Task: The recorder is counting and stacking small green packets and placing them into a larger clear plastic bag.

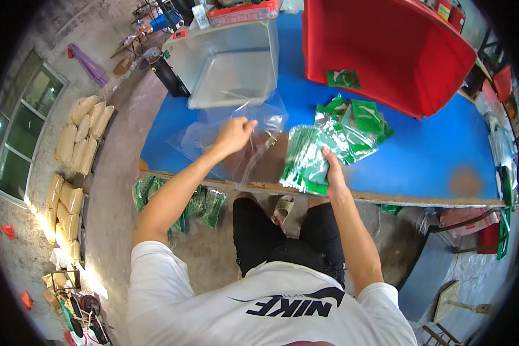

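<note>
My left hand (235,136) is closed, its fingers pinched at a clear plastic bag (269,118) spread loosely over the blue table. Around a stack of green-and-silver packets (303,158) my right hand (334,170) is wrapped, thumb on top, close to the table's front edge. The stack is just right of the bag. More loose green packets (366,117) lie in a pile beyond my right hand. One green packet (343,78) rests at the lip of a red bin (380,52) tipped on its side.
A translucent plastic tub (236,72) lies with its opening toward me, a red tray (242,12) on top. Bundles of green packets (199,205) are below the table's front edge at left. Filled tan sacks (83,135) are stacked by the left wall. A blue-topped stool (427,271) stands lower right.
</note>
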Demonstrator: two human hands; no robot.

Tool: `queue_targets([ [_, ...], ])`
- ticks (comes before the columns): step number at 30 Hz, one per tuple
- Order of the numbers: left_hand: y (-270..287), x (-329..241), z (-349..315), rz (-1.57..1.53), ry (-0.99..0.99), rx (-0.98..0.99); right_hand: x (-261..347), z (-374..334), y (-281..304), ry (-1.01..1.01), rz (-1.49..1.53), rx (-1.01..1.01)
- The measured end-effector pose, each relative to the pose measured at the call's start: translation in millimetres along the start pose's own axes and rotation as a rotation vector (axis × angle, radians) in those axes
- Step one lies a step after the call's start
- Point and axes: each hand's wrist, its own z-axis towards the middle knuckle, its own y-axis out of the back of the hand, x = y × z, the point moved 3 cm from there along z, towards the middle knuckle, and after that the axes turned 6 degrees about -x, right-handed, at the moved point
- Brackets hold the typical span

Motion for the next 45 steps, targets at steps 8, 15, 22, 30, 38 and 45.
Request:
queue_targets([
  [8,-8.1,14.7,-50.1,-0.149,0.135,-0.009,14.3,-44.3,-25.2,0.230,-0.327,-0.021],
  [15,-39.2,6.8,-64.6,-0.224,0.029,-0.021,32.7,-27.9,-56.7,-0.067,-0.402,-0.027],
  [22,-16.3,-15.9,-53.5,-0.261,0.089,-0.168,12.0,8.7,-55.1,-0.219,-0.805,-0.034],
  [30,1.7,-38.7,-84.5,-0.378,0.104,-0.065,18.1,-15.8,-52.6,-0.313,-0.733,0.114],
  [38,-48.1,-6.0,-85.4,-0.449,0.252,0.045,47.4,-38.4,-55.5,-0.292,-0.777,0.073],
  [45,-30.4,-31.8,-83.9,-0.669,0.258,-0.144,44.6,-21.3,-68.3,-0.303,-0.822,0.080],
])
